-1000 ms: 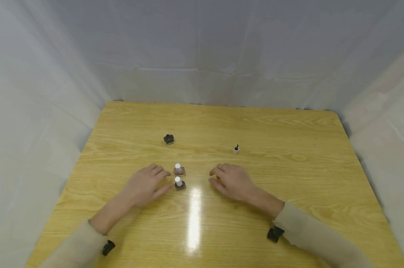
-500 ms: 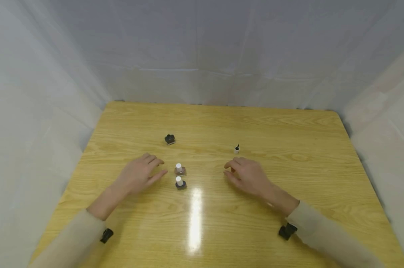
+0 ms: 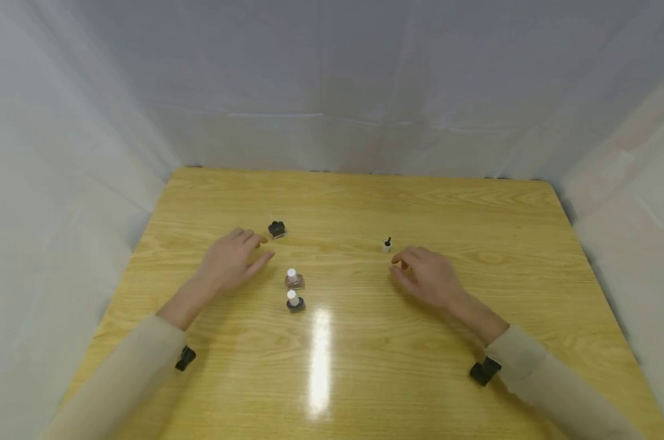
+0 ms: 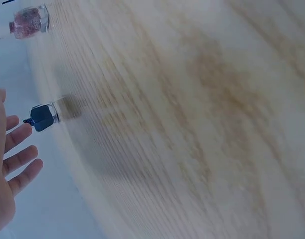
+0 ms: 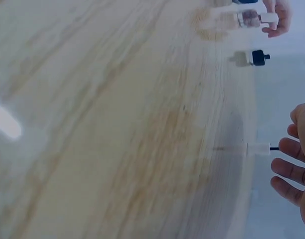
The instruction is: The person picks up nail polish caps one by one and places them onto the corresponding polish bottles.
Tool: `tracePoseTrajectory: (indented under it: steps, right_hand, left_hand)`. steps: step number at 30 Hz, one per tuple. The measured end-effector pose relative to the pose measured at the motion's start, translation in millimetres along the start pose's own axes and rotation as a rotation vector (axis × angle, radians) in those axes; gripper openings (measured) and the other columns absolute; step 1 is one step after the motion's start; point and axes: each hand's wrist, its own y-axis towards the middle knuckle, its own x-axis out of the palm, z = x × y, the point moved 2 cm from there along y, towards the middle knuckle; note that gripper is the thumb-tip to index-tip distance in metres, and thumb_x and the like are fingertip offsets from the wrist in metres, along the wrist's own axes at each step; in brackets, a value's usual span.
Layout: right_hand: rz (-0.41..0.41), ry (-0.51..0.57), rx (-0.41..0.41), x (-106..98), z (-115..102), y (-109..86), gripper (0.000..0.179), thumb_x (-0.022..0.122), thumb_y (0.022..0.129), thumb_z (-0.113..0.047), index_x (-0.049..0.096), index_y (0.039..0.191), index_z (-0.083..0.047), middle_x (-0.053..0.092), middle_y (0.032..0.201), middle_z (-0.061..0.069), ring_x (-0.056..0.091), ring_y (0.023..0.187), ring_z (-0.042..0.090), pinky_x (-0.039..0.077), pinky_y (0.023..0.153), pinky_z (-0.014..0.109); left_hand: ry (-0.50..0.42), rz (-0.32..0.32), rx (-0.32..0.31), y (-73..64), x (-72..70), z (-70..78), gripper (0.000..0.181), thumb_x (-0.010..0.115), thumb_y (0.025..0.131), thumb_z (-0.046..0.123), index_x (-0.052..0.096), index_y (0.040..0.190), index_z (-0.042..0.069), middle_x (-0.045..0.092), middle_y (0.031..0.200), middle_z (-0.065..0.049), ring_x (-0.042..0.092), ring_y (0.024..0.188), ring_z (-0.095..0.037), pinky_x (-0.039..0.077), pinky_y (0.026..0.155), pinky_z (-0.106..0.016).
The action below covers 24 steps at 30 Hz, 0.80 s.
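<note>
Left fingers [image 4: 22, 160] parted near black bottle [image 3: 277, 230], right fingers [image 5: 290, 170] near upturned cap [image 3: 387, 245]

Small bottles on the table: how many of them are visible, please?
3. The black bottle stands near the left hand; the white-capped pinkish bottle stands closer to the person, and the white-capped dark blue bottle is the nearest. No others show.

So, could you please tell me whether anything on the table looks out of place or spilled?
The black bottle stands without a cap, unlike the pinkish bottle and the nearest bottle; a white cap sits apart near the right hand, its dark stem pointing up. I see no spill.
</note>
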Motion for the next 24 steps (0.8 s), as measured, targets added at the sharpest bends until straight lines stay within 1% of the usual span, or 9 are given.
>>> tracePoseTrajectory:
  steps: [4,7,10,13,15,19,24]
  right_hand:
    - [0.034,-0.035,0.019,-2,9,-1.1,0.018,0.081,0.091,-0.025,0.074,0.100,-0.010,0.073,0.085,0.004,0.068,0.070,0.017,0.056,0.056,0.031]
    - [0.056,-0.054,0.012,-3,14,-0.7,0.020,0.081,0.090,-0.026,0.075,0.099,-0.009,0.073,0.083,0.005,0.068,0.068,0.018,0.056,0.055,0.032]
    - [0.064,-0.059,0.016,-3,19,-0.3,0.021,0.082,0.090,-0.027,0.075,0.098,-0.009,0.072,0.082,0.006,0.067,0.067,0.018,0.056,0.054,0.033]
    - [0.057,-0.058,0.028,-1,23,0.2,0.022,0.082,0.090,-0.028,0.075,0.099,-0.009,0.072,0.082,0.006,0.067,0.067,0.019,0.056,0.054,0.033]
    - [0.045,-0.062,0.036,0,26,0.7,0.023,0.081,0.091,-0.029,0.075,0.100,-0.009,0.072,0.083,0.006,0.066,0.067,0.018,0.056,0.054,0.032]
    - [0.022,-0.080,0.038,3,29,3.8,0.026,0.081,0.091,-0.032,0.074,0.103,-0.010,0.071,0.085,0.005,0.066,0.071,0.018,0.056,0.055,0.032]
    - [-0.006,-0.110,0.041,3,30,10.7,0.028,0.079,0.093,-0.036,0.075,0.105,-0.011,0.072,0.088,0.005,0.067,0.073,0.018,0.057,0.056,0.031]
  left_hand:
    - [0.020,-0.021,-0.035,8.3,2.9,-4.0,0.045,0.062,0.105,0.043,0.070,0.121,0.002,0.076,0.112,-0.016,0.071,0.110,-0.037,0.061,0.099,-0.051]
    - [0.033,-0.043,-0.062,12.6,4.9,-7.0,0.047,0.061,0.105,0.044,0.070,0.123,0.002,0.076,0.114,-0.017,0.071,0.111,-0.038,0.061,0.098,-0.051]
    - [0.044,-0.072,-0.086,16.2,6.7,-10.6,0.050,0.058,0.107,0.046,0.069,0.126,0.001,0.075,0.120,-0.020,0.069,0.116,-0.040,0.059,0.102,-0.053]
    - [0.059,-0.103,-0.114,19.4,8.5,-14.2,0.054,0.054,0.108,0.048,0.067,0.129,0.000,0.072,0.128,-0.023,0.066,0.123,-0.043,0.058,0.105,-0.056]
    - [0.067,-0.122,-0.134,21.2,9.8,-16.4,0.056,0.053,0.108,0.049,0.066,0.131,0.000,0.070,0.132,-0.025,0.065,0.125,-0.044,0.058,0.104,-0.056]
    - [0.072,-0.149,-0.165,24.7,12.6,-20.3,0.059,0.051,0.109,0.051,0.064,0.134,0.000,0.068,0.135,-0.025,0.063,0.128,-0.044,0.058,0.104,-0.056]
    - [0.064,-0.171,-0.184,29.2,17.3,-23.1,0.061,0.048,0.109,0.053,0.061,0.137,0.000,0.065,0.140,-0.025,0.060,0.132,-0.044,0.055,0.109,-0.057]
